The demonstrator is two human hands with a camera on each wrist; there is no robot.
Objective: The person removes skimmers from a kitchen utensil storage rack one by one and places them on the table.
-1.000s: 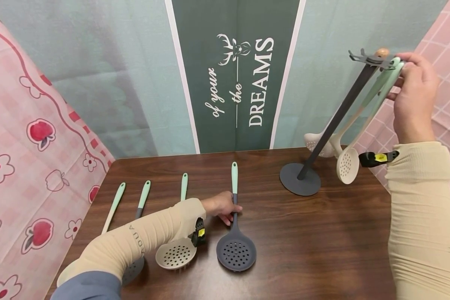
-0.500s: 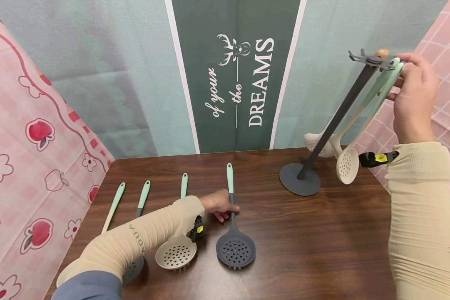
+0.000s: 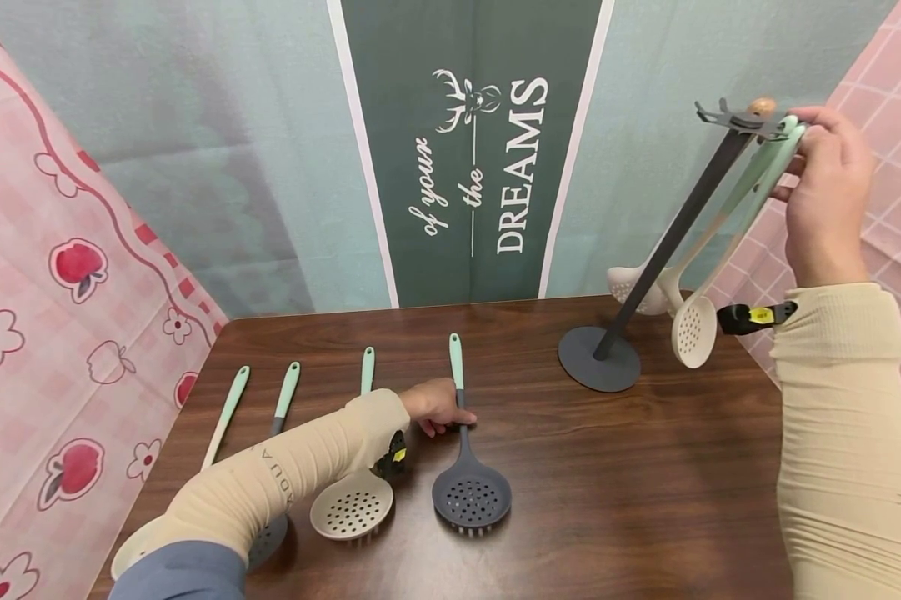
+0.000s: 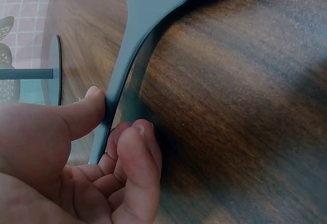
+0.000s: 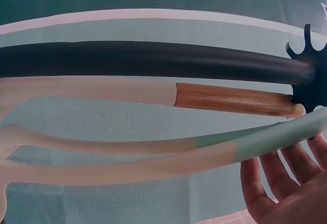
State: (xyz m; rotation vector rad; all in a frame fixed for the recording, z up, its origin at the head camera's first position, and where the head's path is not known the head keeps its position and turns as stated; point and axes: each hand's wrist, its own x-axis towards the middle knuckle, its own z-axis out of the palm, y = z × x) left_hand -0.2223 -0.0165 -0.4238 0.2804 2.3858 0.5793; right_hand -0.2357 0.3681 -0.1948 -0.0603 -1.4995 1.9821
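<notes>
A dark grey skimmer [image 3: 471, 493] with a mint handle lies toward the middle of the table. My left hand [image 3: 437, 403] pinches its grey shaft [image 4: 118, 76]; the left wrist view shows the thumb on one side and curled fingers on the other. At the upper right, my right hand [image 3: 828, 187] is at the top of a mint-handled slotted spoon [image 3: 694, 332] hanging from a dark stand [image 3: 671, 242]. In the right wrist view the fingers [image 5: 286, 175] lie against that mint handle [image 5: 276, 137].
Left of the dark skimmer lie a beige skimmer [image 3: 352, 505], a grey utensil [image 3: 268, 540] partly under the left sleeve, and a mint-handled utensil [image 3: 228, 412]. Other utensils hang on the stand, one with a wooden handle end [image 5: 230, 99]. Curtains surround the table [image 3: 615, 500].
The dark skimmer's handle end has swung left and slightly toward me, with my left hand moving left along with it. The right hand has stayed at the stand.
</notes>
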